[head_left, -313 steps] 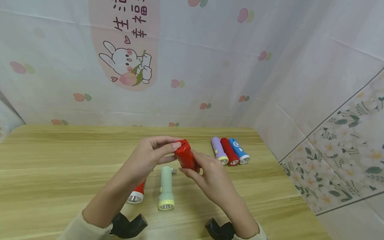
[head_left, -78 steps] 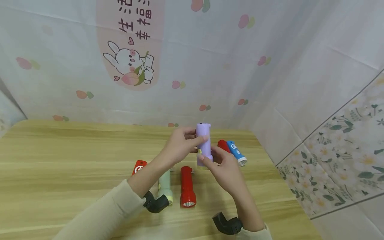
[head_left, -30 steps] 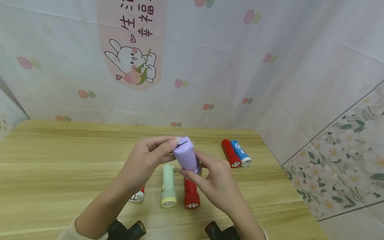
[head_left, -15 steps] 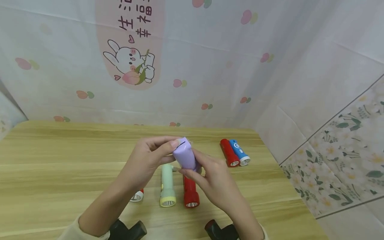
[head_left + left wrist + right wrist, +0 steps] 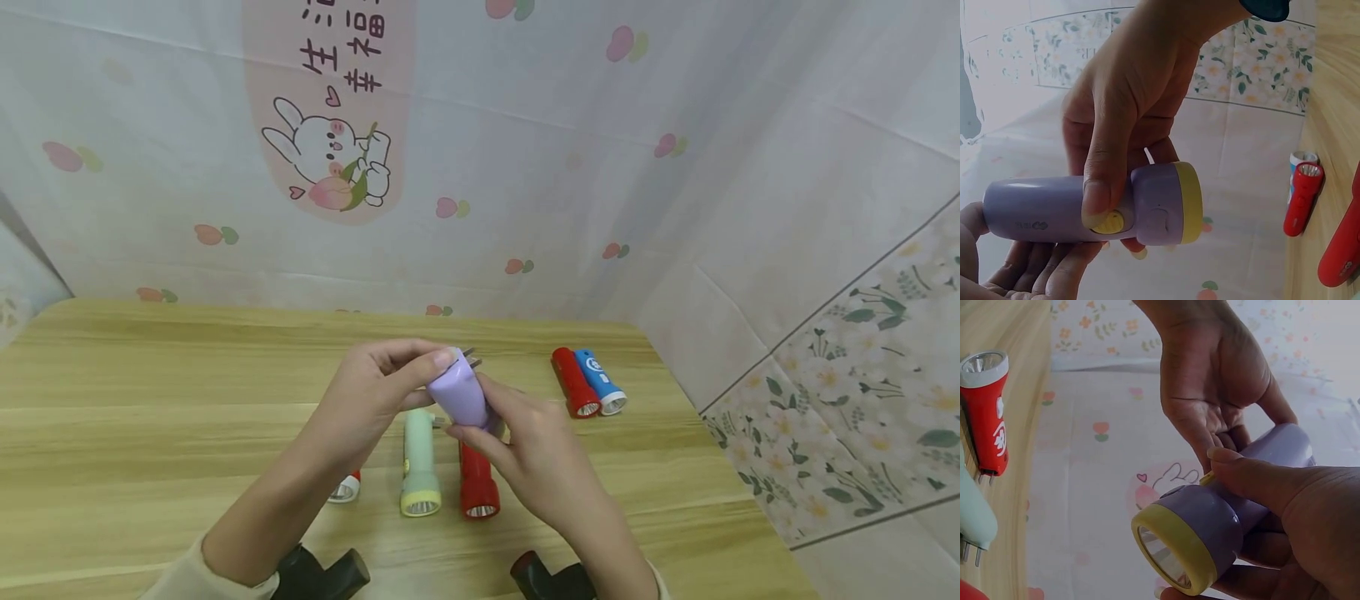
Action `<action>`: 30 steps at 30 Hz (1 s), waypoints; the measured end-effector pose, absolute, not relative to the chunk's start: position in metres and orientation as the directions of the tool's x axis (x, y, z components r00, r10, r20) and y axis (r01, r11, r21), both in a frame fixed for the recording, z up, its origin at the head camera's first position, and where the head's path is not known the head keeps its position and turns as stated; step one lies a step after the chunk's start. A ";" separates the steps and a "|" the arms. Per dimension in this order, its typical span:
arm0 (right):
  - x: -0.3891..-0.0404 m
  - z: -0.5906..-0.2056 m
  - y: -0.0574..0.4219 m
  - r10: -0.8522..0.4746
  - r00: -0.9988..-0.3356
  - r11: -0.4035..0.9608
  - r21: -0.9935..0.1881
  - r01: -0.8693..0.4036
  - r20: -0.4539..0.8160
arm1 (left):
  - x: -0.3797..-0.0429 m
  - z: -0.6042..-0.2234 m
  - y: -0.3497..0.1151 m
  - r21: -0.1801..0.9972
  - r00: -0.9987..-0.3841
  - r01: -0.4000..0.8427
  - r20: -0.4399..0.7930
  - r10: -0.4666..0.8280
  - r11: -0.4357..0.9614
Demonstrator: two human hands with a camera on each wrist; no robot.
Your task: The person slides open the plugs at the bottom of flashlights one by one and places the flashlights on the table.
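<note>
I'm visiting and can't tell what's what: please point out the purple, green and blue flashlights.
Purple flashlight (image 5: 1047, 203): left wrist view, on its barrel.
Green flashlight (image 5: 419, 454): head view, on its barrel.
Blue flashlight (image 5: 604, 388): head view, on its barrel.

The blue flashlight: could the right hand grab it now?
Probably not without letting go: the right hand grips the purple flashlight. The blue flashlight has a red flashlight to its left.

A wood-grain tabletop (image 5: 172, 375) meets a white cloth backdrop (image 5: 525, 150) printed with a cartoon rabbit (image 5: 315, 150) beneath Chinese characters (image 5: 341, 50), while a floral band (image 5: 885, 375) edged by dark lines slants across the cloth at right.
</note>
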State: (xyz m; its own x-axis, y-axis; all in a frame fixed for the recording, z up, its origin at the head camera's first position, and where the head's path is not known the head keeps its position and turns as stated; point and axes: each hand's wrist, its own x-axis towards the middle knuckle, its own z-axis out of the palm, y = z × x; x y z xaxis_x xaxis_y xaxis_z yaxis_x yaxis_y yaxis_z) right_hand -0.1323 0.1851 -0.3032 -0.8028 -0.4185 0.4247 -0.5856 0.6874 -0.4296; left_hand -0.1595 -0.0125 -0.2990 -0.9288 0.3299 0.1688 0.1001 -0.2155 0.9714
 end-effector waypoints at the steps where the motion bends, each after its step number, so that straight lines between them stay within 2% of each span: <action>1: -0.132 -0.303 0.185 -0.418 -0.802 0.692 -0.423 -0.585 0.427 | -0.160 -0.299 -0.012 0.971 -0.931 0.096 0.165 0.325 -0.217; 16: -0.133 -0.308 0.180 -0.418 -0.795 0.716 -0.379 -0.587 0.440 | -0.159 -0.299 -0.007 0.981 -0.959 0.060 0.108 0.260 -0.183; 30: -0.137 -0.309 0.182 -0.390 -0.824 0.719 -0.423 -0.551 0.411 | -0.159 -0.300 -0.004 0.984 -0.960 0.080 0.118 0.253 -0.158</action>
State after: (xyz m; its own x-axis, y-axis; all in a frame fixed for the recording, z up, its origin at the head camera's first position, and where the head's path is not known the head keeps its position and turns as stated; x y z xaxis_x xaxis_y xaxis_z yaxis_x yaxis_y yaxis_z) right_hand -0.1367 0.1821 -0.3086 -0.8242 -0.3899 0.4107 -0.5510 0.7195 -0.4229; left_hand -0.1592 -0.0042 -0.2999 -0.9603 0.2527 0.1183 0.0796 -0.1583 0.9842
